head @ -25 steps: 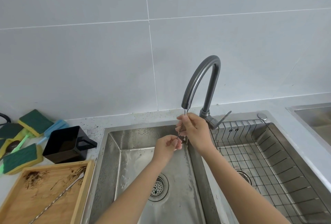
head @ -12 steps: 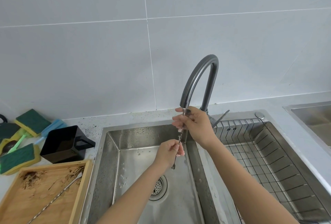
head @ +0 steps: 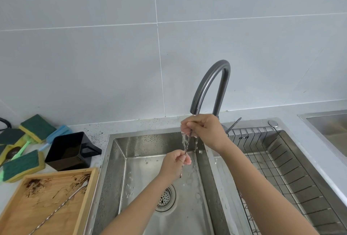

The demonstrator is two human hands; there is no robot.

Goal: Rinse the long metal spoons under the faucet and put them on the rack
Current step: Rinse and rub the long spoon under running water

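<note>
A long metal spoon (head: 187, 141) hangs almost upright under the spout of the dark curved faucet (head: 210, 86), and water runs down it. My right hand (head: 202, 129) grips its upper end just below the spout. Lower down, my left hand (head: 175, 162) pinches the stem, with the bottom tip poking out beneath the fingers. A second long spoon (head: 62, 207) lies slantwise on the stained wooden tray (head: 18, 214) at the lower left. The wire rack (head: 287, 174) sits in the right basin.
The left sink basin (head: 131, 178) has a round drain below my hands. A black cup (head: 71, 150) stands on the counter left of the sink, with several green and yellow sponges (head: 22, 165) beyond it. Another sink's edge (head: 326, 120) shows at far right.
My right hand has risen to just under the spout and my left hand has slid lower down the spoon. Water now visibly streams along the stem.
</note>
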